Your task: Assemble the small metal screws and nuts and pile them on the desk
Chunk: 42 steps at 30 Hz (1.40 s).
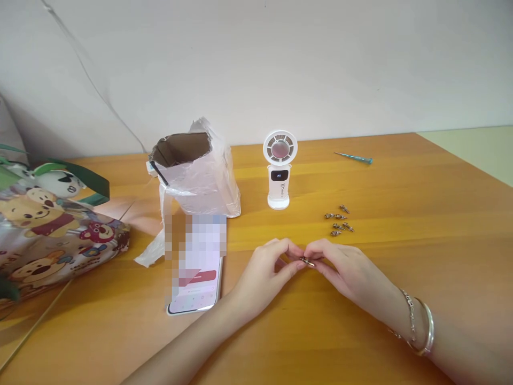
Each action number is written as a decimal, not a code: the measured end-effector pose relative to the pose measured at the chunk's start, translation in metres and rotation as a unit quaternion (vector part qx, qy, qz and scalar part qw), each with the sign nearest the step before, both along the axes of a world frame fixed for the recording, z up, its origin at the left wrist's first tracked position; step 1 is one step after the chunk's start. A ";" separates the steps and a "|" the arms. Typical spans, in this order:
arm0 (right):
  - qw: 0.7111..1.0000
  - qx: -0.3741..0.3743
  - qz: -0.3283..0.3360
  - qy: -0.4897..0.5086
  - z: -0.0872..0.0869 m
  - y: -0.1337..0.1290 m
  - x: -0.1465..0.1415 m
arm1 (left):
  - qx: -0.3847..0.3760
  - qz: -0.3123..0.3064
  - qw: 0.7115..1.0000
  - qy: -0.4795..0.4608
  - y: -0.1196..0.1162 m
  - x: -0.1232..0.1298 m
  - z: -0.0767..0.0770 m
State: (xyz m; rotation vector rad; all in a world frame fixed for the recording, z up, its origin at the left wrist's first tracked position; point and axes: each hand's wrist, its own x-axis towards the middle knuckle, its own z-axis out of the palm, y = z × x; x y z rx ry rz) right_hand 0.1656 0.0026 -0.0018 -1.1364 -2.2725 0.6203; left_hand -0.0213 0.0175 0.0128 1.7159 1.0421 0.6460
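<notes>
- Closest in, both bare forearms come up from the bottom edge: the left hand [262, 275] angles in from the near left, the right hand [347, 272] from the near right, with a silver chain bracelet and bangle [419, 329] on the right wrist.
- Wrists sit low, just over the wooden counter [420, 182].
- Fingers [294, 251] of both hands are closed, pinching one small metal fitting [308, 261] at centre.
- Nice tight pinch: fingertips close on the part and hands kept low, which holds something this tiny steady.
- Just far right, more small fittings [339, 222] lie scattered, with a teal-handled screwdriver [353, 158] beyond.
- Far centre, a white handheld fan [279, 168] stands upright.
- To its left sit a plastic-wrapped cardboard box [200, 182] and a partly blurred phone [192, 302]; a cartoon-print bag [40, 240] lies far left.
</notes>
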 end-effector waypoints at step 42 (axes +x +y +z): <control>0.987 -0.150 -0.058 0.025 0.011 -0.006 -0.011 | 0.262 -0.006 0.961 0.091 -0.006 0.002 -0.013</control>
